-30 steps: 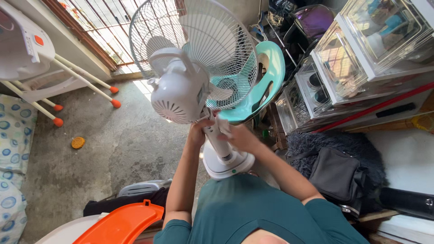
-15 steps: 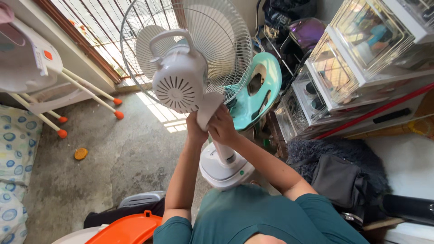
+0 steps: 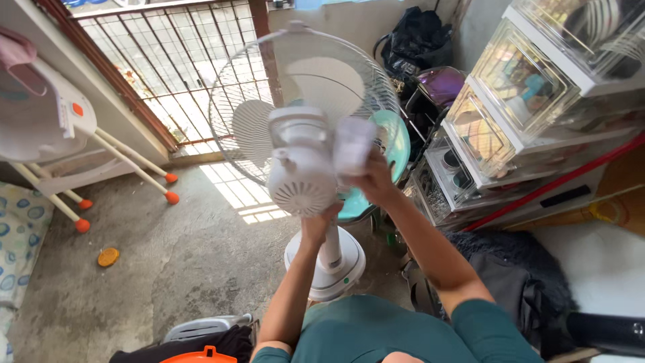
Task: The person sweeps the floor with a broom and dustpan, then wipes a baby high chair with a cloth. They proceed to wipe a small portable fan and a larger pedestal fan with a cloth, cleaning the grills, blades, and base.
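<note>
A white pedestal fan stands on the concrete floor, its motor housing [image 3: 304, 176] facing me and its wire cage [image 3: 255, 114] behind. My left hand [image 3: 321, 225] grips the fan's neck just under the motor housing. My right hand [image 3: 373, 178] holds a white cloth [image 3: 353, 144] pressed against the right side of the motor housing; the cloth is blurred. The fan's round white base [image 3: 327, 265] sits below my arms.
A teal plastic chair [image 3: 396, 144] stands behind the fan. Clear plastic drawers [image 3: 517, 114] are stacked at the right, above a dark bag [image 3: 510, 289]. A white stand with orange-tipped legs [image 3: 101, 161] is at the left, near a barred window [image 3: 168, 67].
The fan head has turned and tilted upright. My right hand with the cloth has risen from the neck to the side of the motor housing. My left hand stays under the housing.
</note>
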